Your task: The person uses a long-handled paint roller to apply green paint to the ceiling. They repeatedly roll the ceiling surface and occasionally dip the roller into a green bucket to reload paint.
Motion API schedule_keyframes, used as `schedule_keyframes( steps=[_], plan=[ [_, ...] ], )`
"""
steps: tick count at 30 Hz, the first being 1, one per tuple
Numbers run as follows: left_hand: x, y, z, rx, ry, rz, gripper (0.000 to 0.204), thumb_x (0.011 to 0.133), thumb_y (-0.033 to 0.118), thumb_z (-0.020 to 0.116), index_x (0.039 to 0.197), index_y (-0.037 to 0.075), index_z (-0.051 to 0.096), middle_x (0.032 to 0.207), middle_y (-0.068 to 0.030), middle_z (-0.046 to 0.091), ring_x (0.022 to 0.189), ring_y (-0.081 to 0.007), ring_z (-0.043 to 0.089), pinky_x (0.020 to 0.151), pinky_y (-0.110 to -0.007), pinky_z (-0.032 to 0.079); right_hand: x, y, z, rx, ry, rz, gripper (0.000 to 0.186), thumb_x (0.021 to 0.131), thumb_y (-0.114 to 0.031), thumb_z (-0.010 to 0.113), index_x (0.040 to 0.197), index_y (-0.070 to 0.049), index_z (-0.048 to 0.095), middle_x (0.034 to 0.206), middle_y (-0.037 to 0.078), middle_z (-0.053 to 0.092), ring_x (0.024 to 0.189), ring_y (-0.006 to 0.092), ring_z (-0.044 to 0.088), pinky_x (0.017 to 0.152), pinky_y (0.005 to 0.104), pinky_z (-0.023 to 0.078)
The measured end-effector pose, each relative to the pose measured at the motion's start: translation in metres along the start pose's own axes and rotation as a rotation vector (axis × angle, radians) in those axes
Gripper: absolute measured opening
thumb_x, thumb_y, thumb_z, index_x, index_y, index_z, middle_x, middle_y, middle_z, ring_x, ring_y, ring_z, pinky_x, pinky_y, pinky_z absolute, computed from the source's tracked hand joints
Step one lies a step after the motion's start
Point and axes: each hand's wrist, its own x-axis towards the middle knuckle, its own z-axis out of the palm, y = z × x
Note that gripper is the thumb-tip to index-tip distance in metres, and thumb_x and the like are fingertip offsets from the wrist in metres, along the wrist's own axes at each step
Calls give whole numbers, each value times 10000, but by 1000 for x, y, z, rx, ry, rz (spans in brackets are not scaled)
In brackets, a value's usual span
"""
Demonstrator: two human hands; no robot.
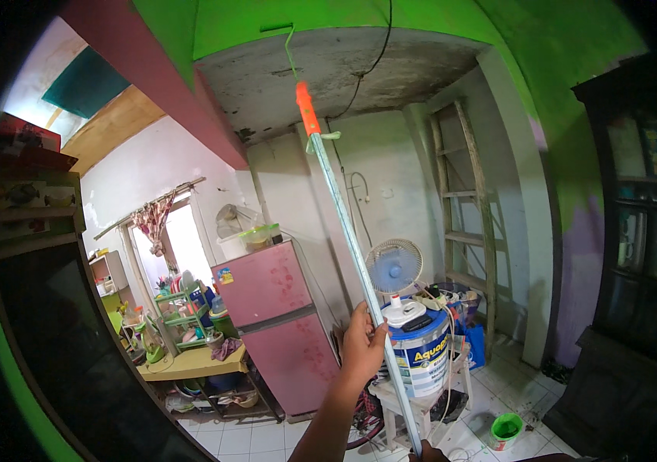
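A paint roller point(276, 28) is up at the green wall point(344, 17) above the arched opening, its frame smeared green; whether it presses on the wall I cannot tell. Its orange handle point(308, 109) is tied with a strip of green cloth point(321, 142) to a long metal pole point(359, 266). Partway down, my left hand point(363, 343) is closed round the pole. My right hand point(427, 453), mostly cut off by the lower edge, grips the pole's bottom end.
Behind the pole, a big white paint bucket point(425, 369) with a blue lid stands on a stool, near a fan point(395, 266). A small bucket of green paint point(506, 430) sits on the tiles. A pink fridge point(267, 289), wooden ladder point(463, 208), dark cabinet point(629, 308) and hanging cable point(378, 58) surround it.
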Motion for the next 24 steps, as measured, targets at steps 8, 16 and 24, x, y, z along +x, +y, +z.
schedule_keyframes(
  steps=[8,16,24],
  plan=[
    [22,-23,-21,203,147,74,524,946,-21,527,1440,-17,351,1028,-140,608,856,-169,642,670,-304,581,27,-34,13,-62,11,-195,555,974,-234,518,1362,96,299,604,114,554,499,246,528,464,439,418],
    [73,19,-47,581,246,199,659,924,117,630,1482,-31,311,1477,-258,382,1282,-349,493,1042,-407,441,158,-150,-1,-300,169,-122,416,956,-252,543,1153,70,369,806,359,623,794,518,636,694,569,510],
    [53,44,-53,347,271,191,645,897,60,662,1454,-40,353,1544,-226,247,1304,-353,459,1034,-409,453,290,-317,-80,-320,362,-490,346,929,-208,547,1046,105,462,889,326,624,842,464,646,751,501,515]
  ],
)
